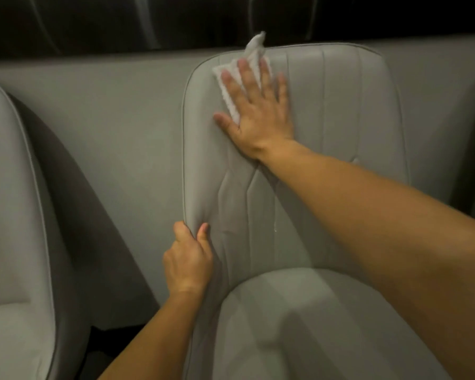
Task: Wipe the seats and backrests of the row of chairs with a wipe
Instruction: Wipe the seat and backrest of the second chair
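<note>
Dim room, grey wall panel running behind a row of pale grey padded chairs w/ dark glass above it. Middle chair's backrest is getting done rn: right hand is flat, fingers spread, pressing the white wipe against the backrest near its top edge, left of center, one corner of the wipe sticking up past the top. Left hand is curled round the backrest's left edge down low, thumb on the front, steadying it. Seat sits below, and I can't tell if it's been wiped. Another chair sits off to the left, well apart.

Tip imo: keep the palm flat, drag top to bottom in overlapping strips following the stitched channels, bc grime prob hides in those seams. Refold the wipe so that loose corner doesn't flap. Keep the bracing grip so the back doesn't flex away.
</note>
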